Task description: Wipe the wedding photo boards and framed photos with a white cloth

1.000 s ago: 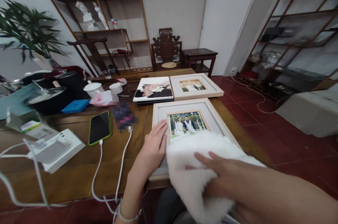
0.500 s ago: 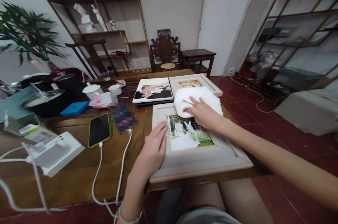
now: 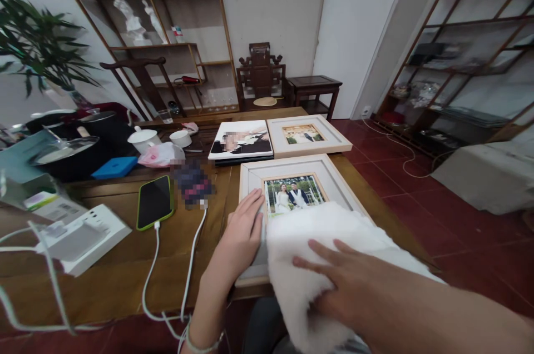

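Note:
A framed photo of two people (image 3: 287, 195) lies flat at the table's near edge, in a pale picture frame (image 3: 329, 170). My left hand (image 3: 244, 229) rests on the frame's left side, fingers stretched out and lying flat. Under my right hand (image 3: 342, 276) is a fluffy white cloth (image 3: 292, 237), gripped with the fingers partly spread over it. The cloth covers the lower part of the photo and the frame's near right side, and hangs over the near edge. My right thumb is hidden in its folds.
Beyond lie a second picture frame (image 3: 334, 134) and a photo album (image 3: 242, 145). A green-cased phone (image 3: 155, 203) with a white cable (image 3: 152, 270), a white box (image 3: 94, 237), a blue box (image 3: 114, 168) and pots (image 3: 69, 148) occupy the left.
My right hand has pulled the white cloth from the frame's far side toward me, over its near right part. The upper photo now shows. My left hand has stayed in place.

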`<state>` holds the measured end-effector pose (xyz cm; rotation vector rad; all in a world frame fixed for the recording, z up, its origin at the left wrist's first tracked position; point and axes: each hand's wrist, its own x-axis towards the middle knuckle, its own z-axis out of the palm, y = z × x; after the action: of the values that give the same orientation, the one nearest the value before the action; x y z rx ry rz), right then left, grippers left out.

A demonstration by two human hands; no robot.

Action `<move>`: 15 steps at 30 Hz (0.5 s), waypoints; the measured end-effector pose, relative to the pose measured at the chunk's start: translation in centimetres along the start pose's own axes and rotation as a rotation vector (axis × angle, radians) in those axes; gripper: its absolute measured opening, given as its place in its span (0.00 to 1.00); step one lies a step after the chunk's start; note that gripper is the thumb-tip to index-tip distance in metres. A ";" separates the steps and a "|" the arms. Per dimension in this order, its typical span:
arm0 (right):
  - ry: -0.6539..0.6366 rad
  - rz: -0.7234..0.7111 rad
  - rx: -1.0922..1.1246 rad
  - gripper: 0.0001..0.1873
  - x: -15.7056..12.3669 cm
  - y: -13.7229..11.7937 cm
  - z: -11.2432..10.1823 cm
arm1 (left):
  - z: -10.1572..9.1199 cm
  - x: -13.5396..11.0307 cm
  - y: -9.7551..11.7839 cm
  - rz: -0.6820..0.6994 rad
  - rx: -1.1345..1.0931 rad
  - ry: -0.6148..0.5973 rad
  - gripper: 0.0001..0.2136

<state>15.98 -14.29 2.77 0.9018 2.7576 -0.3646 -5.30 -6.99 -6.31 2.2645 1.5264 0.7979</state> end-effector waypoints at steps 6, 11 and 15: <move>0.180 0.041 0.060 0.30 0.4 1.0 0.3 | -0.2 0.1 0.2 -0.009 0.015 -0.036 0.20; 0.283 0.168 -0.057 0.31 3.8 5.2 1.5 | -0.2 0.0 0.2 0.001 0.009 -0.030 0.20; 0.400 0.292 -0.201 0.32 6.8 8.6 -0.1 | -0.4 0.0 0.4 -0.001 0.001 -0.040 0.20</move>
<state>15.79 -3.79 -0.45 1.4270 2.8666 0.1603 -5.21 -7.12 -5.81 2.2662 1.5107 0.7477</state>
